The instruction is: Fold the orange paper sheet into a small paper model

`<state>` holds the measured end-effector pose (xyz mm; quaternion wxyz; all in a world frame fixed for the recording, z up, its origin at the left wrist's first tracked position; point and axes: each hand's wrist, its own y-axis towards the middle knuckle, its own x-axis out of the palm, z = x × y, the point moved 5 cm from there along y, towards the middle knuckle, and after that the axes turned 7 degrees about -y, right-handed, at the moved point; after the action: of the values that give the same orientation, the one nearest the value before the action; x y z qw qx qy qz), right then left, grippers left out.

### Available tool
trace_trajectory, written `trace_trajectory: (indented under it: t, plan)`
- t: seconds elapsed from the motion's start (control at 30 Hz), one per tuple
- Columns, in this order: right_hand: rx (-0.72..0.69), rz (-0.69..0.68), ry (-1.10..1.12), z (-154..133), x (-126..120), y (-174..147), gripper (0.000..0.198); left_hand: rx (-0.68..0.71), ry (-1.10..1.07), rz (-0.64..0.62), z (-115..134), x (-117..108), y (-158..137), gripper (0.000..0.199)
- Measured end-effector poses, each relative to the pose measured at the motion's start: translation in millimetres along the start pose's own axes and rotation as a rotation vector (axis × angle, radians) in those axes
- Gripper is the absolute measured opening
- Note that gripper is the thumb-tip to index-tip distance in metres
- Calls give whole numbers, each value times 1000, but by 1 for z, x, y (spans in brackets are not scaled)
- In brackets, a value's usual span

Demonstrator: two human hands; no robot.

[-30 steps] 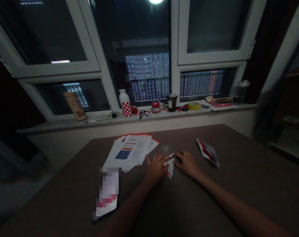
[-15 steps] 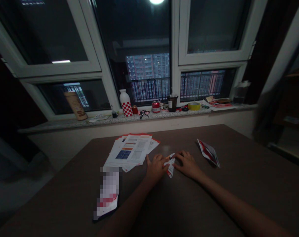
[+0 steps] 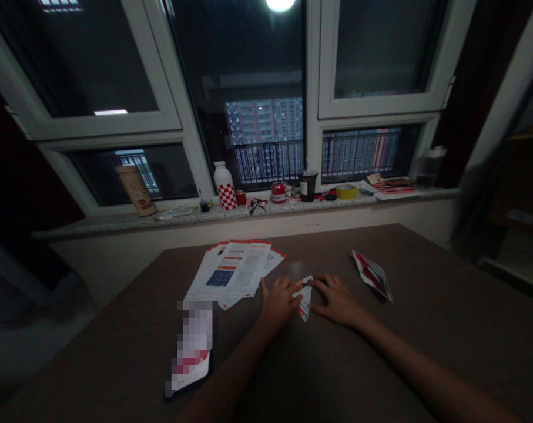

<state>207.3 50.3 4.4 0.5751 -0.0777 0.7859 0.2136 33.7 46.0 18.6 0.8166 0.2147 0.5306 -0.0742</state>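
Note:
A small folded piece of paper (image 3: 304, 298), white with orange-red printing, lies on the dark brown table in front of me. My left hand (image 3: 278, 302) grips its left side, thumb on the paper and fingers bent along the upper edge. From the right, my right hand (image 3: 337, 301) holds its edge with thumb and index fingertips, the two set apart. Parts of the folds are hidden under the fingers. To the right rests another folded paper piece (image 3: 372, 275), red and white, standing partly open. Left of my hands is a fanned stack of printed sheets (image 3: 237, 270).
A phone-like object (image 3: 193, 349), its face blurred out, lies at the left front of the table (image 3: 349, 370). Along the windowsill stand a checkered white bottle (image 3: 225, 185), a brown tumbler (image 3: 135, 191), a red can (image 3: 278, 192), a dark cup (image 3: 308, 185) and yellow tape (image 3: 346, 191).
My right fingertips have shifted slightly at the paper's right edge, the index finger now at its upper corner. My left hand keeps its place. The view has tilted a little.

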Motion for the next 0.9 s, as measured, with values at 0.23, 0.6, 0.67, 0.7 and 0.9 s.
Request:
trace_trajectory:
  t: [0.23, 0.6, 0.67, 0.7, 0.9]
  plan:
    - [-20, -32, 1, -5, 0, -4, 77, -16, -9, -34, -1, -1, 1, 27]
    - [-47, -56, 39, -2, -1, -4, 88, -36, -62, -48, -5, 1, 1, 31]
    - [-36, -66, 70, 3, 2, -2, 78, -31, -101, -47, -7, 1, 1, 31]
    - [-19, -58, 89, 5, 3, 0, 68, -28, -119, -51, -8, 1, 0, 32]
    - [17, 103, 68, 5, 1, 5, 36, 6, -145, -99, -8, 3, 1, 39]
